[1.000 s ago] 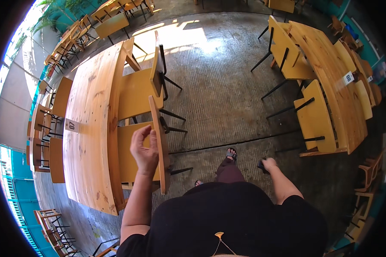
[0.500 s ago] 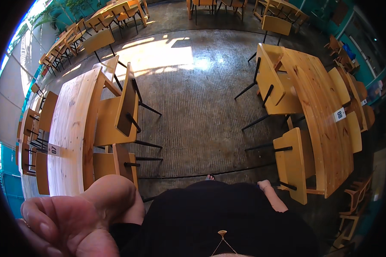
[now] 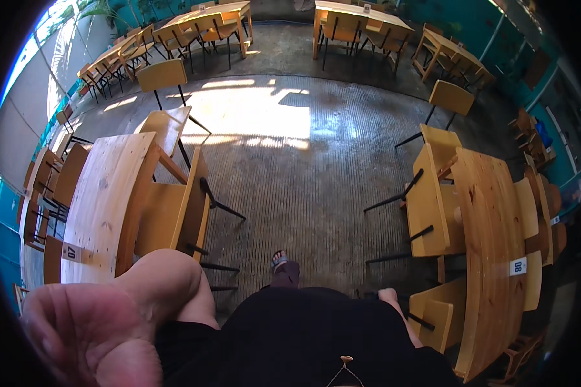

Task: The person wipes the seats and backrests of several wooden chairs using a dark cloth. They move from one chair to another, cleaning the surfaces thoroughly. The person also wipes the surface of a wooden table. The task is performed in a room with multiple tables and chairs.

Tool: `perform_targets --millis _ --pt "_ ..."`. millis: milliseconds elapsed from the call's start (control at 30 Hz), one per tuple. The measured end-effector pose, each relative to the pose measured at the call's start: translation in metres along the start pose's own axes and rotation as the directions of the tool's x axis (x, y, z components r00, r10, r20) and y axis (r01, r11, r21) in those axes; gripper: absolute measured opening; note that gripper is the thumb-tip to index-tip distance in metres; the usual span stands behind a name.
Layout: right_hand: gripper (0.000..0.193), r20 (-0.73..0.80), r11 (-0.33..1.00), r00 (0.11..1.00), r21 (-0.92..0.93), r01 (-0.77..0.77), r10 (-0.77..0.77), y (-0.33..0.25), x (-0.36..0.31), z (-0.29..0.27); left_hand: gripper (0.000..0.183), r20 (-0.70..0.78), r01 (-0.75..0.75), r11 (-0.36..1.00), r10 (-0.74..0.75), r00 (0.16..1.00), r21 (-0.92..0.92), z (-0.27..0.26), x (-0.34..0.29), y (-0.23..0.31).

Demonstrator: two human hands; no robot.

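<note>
My left hand point(image 3: 97, 329) is raised very close to the camera and fills the lower left corner. It is blurred, nothing shows in it, and its fingers run out toward the frame's edge. Behind it stand a long wooden table point(image 3: 103, 206) and a yellow wooden chair point(image 3: 174, 213) with black legs. My right hand point(image 3: 388, 297) hangs low at my side, mostly hidden by my dark shirt. It is just left of another yellow chair point(image 3: 436, 319), and no contact shows.
A second long wooden table point(image 3: 490, 258) with chairs point(image 3: 426, 206) stands on the right. A ribbed concrete aisle point(image 3: 303, 193) runs between the two rows, with a sunlit patch farther on. More tables and chairs line the back. My sandalled foot point(image 3: 279, 261) points ahead.
My left hand left the back of the yellow chair and rose up to the camera. The view has swung forward along the aisle. My right arm has dropped closer to my side.
</note>
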State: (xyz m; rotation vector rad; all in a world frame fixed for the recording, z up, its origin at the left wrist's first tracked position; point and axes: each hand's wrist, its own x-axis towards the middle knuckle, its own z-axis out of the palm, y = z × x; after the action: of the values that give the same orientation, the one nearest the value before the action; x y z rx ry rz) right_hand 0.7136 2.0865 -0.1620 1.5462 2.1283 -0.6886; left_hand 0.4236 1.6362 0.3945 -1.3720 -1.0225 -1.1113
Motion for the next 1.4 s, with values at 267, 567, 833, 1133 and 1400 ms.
perform_targets --millis 267,567,833,1133,1400 --pt "0.045 0.066 0.764 0.847 0.397 -0.508 0.528 -0.002 0.058 -0.022 0.014 0.397 0.898 0.435 -0.838 0.376 0.068 0.147 -0.155 -0.23" --pt "0.045 0.136 0.985 0.975 0.001 -0.175 0.173 -0.238 0.247 -0.093 0.048 0.841 0.666 0.515 -0.308 -0.444 0.54 0.297 -0.391 -0.347" --pt "0.047 0.038 0.977 0.992 -0.171 0.124 -0.12 -0.508 0.399 -0.255 0.046 0.5 0.609 0.146 -0.732 -0.463 0.779 0.272 -0.46 -0.455" --pt "0.041 -0.15 0.926 0.916 0.003 0.376 -0.372 -0.81 0.5 -0.312 0.045 0.122 0.267 -0.274 -0.449 -0.885 0.924 0.178 -0.534 -0.577" --pt "0.043 0.097 0.855 0.949 -0.414 0.313 -0.3 -0.873 0.585 -0.242 0.055 0.008 0.41 -0.255 -0.842 -0.54 0.876 0.104 -0.531 -0.818"
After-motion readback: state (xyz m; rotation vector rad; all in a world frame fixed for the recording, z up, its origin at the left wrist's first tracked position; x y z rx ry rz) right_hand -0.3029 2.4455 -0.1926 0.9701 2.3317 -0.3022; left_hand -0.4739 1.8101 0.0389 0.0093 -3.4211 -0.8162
